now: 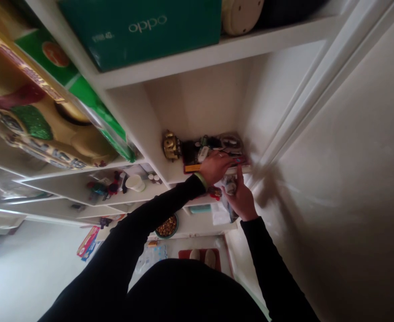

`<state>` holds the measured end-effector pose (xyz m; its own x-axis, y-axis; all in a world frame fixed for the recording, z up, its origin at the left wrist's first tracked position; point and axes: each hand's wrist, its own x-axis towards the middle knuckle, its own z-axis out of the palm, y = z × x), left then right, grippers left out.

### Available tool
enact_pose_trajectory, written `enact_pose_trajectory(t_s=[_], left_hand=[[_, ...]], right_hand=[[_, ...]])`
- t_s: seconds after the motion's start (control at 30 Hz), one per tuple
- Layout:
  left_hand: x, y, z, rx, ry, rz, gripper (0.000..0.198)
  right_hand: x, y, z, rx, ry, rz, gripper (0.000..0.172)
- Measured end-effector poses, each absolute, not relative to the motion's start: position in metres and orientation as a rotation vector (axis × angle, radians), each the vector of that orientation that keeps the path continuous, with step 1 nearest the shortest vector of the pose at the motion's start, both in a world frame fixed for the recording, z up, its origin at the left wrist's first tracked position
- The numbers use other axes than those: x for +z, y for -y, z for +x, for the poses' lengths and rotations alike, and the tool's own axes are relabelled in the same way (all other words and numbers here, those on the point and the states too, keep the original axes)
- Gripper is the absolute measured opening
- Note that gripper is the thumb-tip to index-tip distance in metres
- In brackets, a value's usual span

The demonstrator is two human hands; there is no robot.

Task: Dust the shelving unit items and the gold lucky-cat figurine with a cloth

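Observation:
My left hand (215,165), with a green band at the wrist, lies on a cluttered shelf (213,172), fingers stretched flat over a dark box with an orange edge (193,166) and small items beside it. My right hand (240,199) is just below the shelf's front edge. Its forefinger points up and touches that edge, while the other fingers curl round a small pale object (230,185) that I cannot make out. A golden ornament (171,145) stands at the left end of the shelf, apart from both hands.
A green OPPO box (143,31) fills the shelf above. A large golden figure (46,129) and green packets (96,107) sit to the left. Lower shelves hold a white cup (135,182) and a bowl of brown pieces (166,226). A white wall (351,179) closes the right side.

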<state>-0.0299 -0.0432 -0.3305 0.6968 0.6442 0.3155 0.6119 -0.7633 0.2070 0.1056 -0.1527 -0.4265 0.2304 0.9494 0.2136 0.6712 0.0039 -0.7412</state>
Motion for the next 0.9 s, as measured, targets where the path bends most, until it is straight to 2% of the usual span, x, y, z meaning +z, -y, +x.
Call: enact_pose_trajectory(t_s=[0.17, 0.4, 0.53, 0.73, 0.9], left_hand=[[-0.308, 0.023, -0.032, 0.595, -1.2, 2.78, 0.033], [-0.286, -0.005, 0.0, 0.284, -1.217, 2.926, 0.032], [-0.284, -0.004, 0.006, 0.252, -1.268, 2.947, 0.03], [-0.293, -0.013, 0.006, 0.363, -1.207, 2.8, 0.021], [-0.281, -0.016, -0.022, 0.676, -1.219, 2.62, 0.021]], right_hand=[[-0.429, 0.153, 0.108, 0.47, 1.508, -1.677, 0.108], [-0.428, 0.154, 0.108, 0.5, 1.502, -1.682, 0.108], [-0.427, 0.155, 0.11, 0.509, 1.504, -1.682, 0.109], [-0.427, 0.154, 0.11, 0.511, 1.52, -1.701, 0.108], [-0.427, 0.157, 0.113, 0.542, 1.482, -1.688, 0.114]])
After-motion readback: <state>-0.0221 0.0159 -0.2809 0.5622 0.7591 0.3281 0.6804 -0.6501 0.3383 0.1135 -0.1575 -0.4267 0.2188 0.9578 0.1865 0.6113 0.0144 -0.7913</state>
